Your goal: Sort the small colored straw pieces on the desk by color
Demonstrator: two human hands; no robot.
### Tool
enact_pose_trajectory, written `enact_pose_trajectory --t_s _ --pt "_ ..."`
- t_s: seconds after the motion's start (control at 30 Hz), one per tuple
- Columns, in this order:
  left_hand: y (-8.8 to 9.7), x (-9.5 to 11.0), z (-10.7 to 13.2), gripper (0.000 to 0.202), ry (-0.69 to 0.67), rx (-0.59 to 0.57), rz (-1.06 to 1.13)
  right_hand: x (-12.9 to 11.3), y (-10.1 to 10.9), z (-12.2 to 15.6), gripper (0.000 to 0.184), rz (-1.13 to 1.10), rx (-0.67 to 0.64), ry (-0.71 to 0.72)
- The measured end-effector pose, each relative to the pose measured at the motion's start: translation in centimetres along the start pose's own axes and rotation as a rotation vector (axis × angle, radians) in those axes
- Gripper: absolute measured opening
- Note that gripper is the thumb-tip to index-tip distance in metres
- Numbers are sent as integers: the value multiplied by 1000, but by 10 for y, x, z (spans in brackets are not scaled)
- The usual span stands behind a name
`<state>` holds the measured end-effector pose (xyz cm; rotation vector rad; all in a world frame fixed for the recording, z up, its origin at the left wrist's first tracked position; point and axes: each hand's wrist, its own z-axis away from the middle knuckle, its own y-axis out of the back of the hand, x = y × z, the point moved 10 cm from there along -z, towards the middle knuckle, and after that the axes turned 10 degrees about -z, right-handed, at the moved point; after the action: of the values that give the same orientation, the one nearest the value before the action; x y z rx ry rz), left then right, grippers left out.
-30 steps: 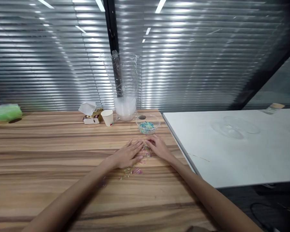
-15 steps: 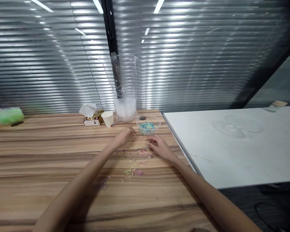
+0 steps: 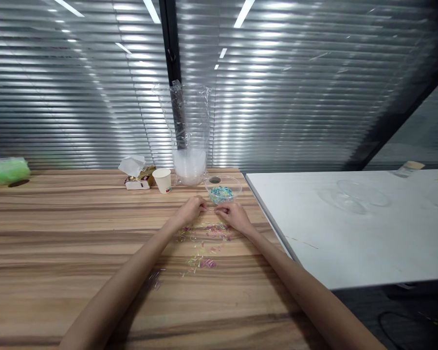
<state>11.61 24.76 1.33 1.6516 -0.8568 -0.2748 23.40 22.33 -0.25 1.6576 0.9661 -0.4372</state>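
My left hand point(image 3: 190, 211) and my right hand point(image 3: 232, 215) meet over the wooden table point(image 3: 58, 253), fingertips pinched close together just in front of a clear bowl point(image 3: 223, 187) holding blue and coloured bits. What the fingers pinch is too small to make out. Several small pale, pink and translucent pieces point(image 3: 204, 243) lie scattered on the wood below and behind both hands.
A paper cup point(image 3: 163, 180), a tissue box point(image 3: 136, 175) and a tall clear bag of white stuff point(image 3: 189, 141) stand at the back. A green object point(image 3: 5, 170) lies far left. A white table point(image 3: 350, 228) with clear lids point(image 3: 350, 197) adjoins on the right.
Both hands lifted off the scattered pieces, where they lay flat, and moved toward the bowl. Their fingers have curled into pinches that now meet.
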Motion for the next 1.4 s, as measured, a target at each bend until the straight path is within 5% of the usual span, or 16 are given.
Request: enact_pose_trajectory --t_s 0.2,0.4,0.53,0.7,0.87,1.03,1.2,1.3,1.4 --pt "-2 5 -2 10 -28 9 9 -5 -4 -3 16 49 -31 16" --pt "52 16 4 12 16 139 34 -5 -5 -3 16 55 -31 37" --pt "80 16 46 11 81 157 188 -8 -4 -1 15 44 -26 68" --pt "67 -12 117 19 256 -19 489 -9 4 1 16 -11 33 85" --pt "64 -22 138 22 265 -87 515 -11 16 9 18 -31 95 109" --pt "45 -2 144 20 173 -350 498 -73 19 37 17 -66 164 340" --pt "45 6 153 17 112 -438 455 -178 -36 103 18 -59 -46 834" --pt "44 6 158 16 112 -485 429 -199 -72 132 22 123 -142 993" --pt "43 9 161 15 82 -521 399 -195 -86 138 23 210 -177 1022"
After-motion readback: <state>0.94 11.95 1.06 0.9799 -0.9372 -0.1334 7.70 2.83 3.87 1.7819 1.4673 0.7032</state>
